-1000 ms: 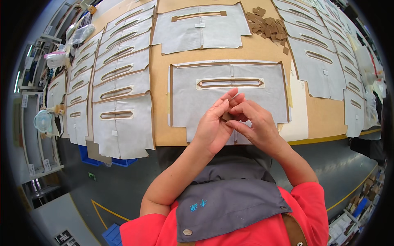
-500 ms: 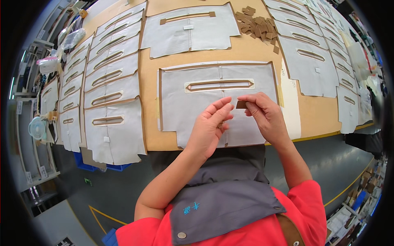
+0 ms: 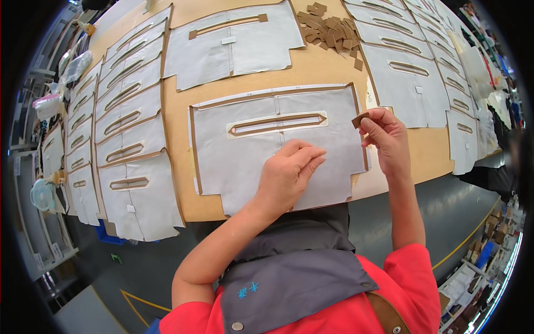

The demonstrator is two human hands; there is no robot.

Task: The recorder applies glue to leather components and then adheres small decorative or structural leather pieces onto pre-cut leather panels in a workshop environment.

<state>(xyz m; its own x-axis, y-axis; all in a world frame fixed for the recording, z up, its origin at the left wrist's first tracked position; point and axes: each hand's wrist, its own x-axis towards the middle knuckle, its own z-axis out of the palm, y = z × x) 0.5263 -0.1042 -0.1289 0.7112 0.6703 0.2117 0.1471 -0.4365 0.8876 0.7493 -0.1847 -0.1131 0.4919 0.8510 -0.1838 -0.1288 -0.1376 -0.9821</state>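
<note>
- The right hand (image 3: 390, 139) is pinching a brown rectangular patch (image 3: 359, 119) over the grey panel's (image 3: 311, 137) right edge.
- The left hand (image 3: 286, 175) is hovering loosely curled, contents unclear.
- The panel is lying by the table's (image 3: 429, 160) front edge.

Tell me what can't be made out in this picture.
All in the head view:
Left hand: whether its palm holds anything; its own back and fingers hide that.
Small brown piece: its gripped end, covered by the right hand.
Brown pile: lower pieces, beneath upper ones.
Left-side grey panels: parts overlapped by neighbouring panels.
</note>
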